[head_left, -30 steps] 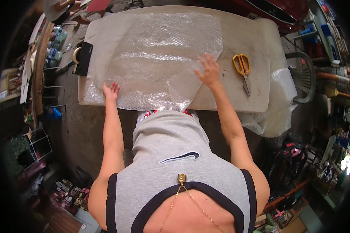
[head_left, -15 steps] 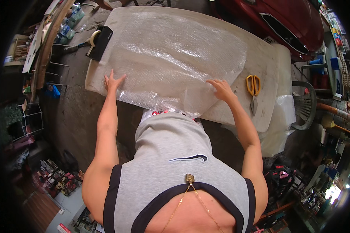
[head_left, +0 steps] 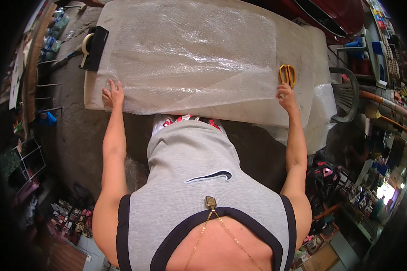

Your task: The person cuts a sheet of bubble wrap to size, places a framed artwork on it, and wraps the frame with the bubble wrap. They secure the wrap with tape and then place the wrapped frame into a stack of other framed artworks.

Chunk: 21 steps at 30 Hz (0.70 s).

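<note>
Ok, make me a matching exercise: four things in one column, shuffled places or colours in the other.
1. scissors
2. tape dispenser
3. bubble wrap
4. tank top

A. spread over the table
B. grey with black edging
C. yellow-handled, at the right hand
D. black, at the table's left edge

Pairs: 1-C, 2-D, 3-A, 4-B

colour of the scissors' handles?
Yellow-orange scissors' handles, seen best in the head view, just beyond the right hand.

Red car [head_left: 350, 19], dk chair [head_left: 347, 100]: rt.
</note>
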Motion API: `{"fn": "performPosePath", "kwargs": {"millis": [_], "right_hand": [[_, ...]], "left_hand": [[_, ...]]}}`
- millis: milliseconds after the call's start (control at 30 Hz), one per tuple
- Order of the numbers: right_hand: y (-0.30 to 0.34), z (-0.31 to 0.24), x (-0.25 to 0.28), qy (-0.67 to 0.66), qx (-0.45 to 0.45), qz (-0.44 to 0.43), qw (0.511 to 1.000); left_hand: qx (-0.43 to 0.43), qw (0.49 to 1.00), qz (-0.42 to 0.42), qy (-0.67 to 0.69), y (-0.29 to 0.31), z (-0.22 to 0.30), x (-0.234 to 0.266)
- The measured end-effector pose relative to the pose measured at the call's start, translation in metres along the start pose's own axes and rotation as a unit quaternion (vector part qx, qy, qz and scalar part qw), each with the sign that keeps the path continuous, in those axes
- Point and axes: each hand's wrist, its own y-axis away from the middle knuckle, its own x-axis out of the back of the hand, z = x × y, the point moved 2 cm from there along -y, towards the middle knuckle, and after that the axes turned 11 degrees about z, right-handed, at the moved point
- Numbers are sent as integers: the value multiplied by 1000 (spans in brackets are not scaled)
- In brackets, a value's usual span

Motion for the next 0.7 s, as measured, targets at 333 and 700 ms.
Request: {"fn": "performPosePath", "kwargs": {"millis": [333, 700], "right_hand": [[-23, -65, -42, -154, -142, 133, 969], [-13, -79, -26, -65, -58, 208, 974]], "left_hand": [[-179, 967, 183, 16, -7, 24, -5], [-11, 1000, 4, -9, -60, 57, 0]]}}
